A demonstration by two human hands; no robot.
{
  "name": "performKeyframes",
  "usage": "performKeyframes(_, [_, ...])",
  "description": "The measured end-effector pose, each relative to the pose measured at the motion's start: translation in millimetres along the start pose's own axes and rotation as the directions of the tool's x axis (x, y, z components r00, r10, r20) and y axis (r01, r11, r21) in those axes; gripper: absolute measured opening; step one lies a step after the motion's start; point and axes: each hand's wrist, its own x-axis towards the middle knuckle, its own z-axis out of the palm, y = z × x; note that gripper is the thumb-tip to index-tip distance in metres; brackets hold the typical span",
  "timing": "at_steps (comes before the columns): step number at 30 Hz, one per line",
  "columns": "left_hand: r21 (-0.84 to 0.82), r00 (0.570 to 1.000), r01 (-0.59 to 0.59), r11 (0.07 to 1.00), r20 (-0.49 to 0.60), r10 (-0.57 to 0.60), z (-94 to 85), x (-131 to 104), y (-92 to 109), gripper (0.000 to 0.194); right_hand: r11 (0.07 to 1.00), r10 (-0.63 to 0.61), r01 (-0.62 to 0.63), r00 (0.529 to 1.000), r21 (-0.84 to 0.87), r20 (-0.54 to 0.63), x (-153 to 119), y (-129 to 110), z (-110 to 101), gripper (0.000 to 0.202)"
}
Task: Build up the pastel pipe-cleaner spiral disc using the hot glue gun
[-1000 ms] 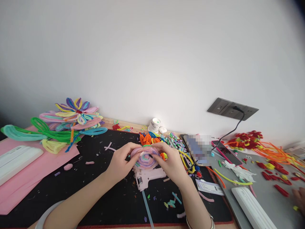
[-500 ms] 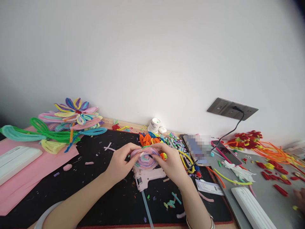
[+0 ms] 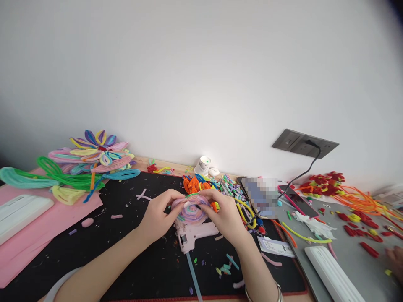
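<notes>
A round coil of pastel pink, lilac and green fuzzy stems (image 3: 192, 209) is held up over the black mat (image 3: 135, 260). My left hand (image 3: 162, 212) pinches its left side, and my right hand (image 3: 222, 212) grips the right side, thumb on the coil's face. Both hands have their fingertips behind the top rim, partly hidden. Just below the coil lies a pale pink glue gun (image 3: 197, 235), with a translucent glue stick (image 3: 193, 277) running from it toward the mat's near edge.
A fuzzy flower (image 3: 102, 151) and pink paper (image 3: 72, 212) are at left. Behind the hands stand a paper cup (image 3: 202, 166) and stem scraps. To the right are a phone (image 3: 297, 201), a white case (image 3: 332, 272), red pieces (image 3: 370, 249) and another person's hand (image 3: 395, 260).
The coil and both my hands are almost unchanged. The view has shifted very slightly, and the other person's hand at the right edge shows a little more.
</notes>
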Motion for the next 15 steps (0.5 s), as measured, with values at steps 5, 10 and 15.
performKeyframes(5, [-0.116, 0.995, 0.096, 0.989, 0.034, -0.092, -0.4, -0.1, 1.7, 0.027, 0.999, -0.046, 0.046, 0.999, 0.027, 0.007, 0.0, 0.2, -0.7, 0.026])
performKeyframes(10, [-0.175, 0.975, 0.186, 0.967, 0.156, -0.159, -0.6, 3.3, 2.5, 0.034, 0.993, -0.041, 0.033, 0.997, 0.109, 0.072, 0.0, -0.7, 0.5, 0.037])
performKeyframes(15, [-0.161, 0.973, 0.220, 0.962, 0.107, -0.205, -0.1, 6.3, -2.3, 0.028, 0.986, 0.027, -0.021, 0.999, 0.167, -0.033, 1.7, 7.7, -14.0, 0.041])
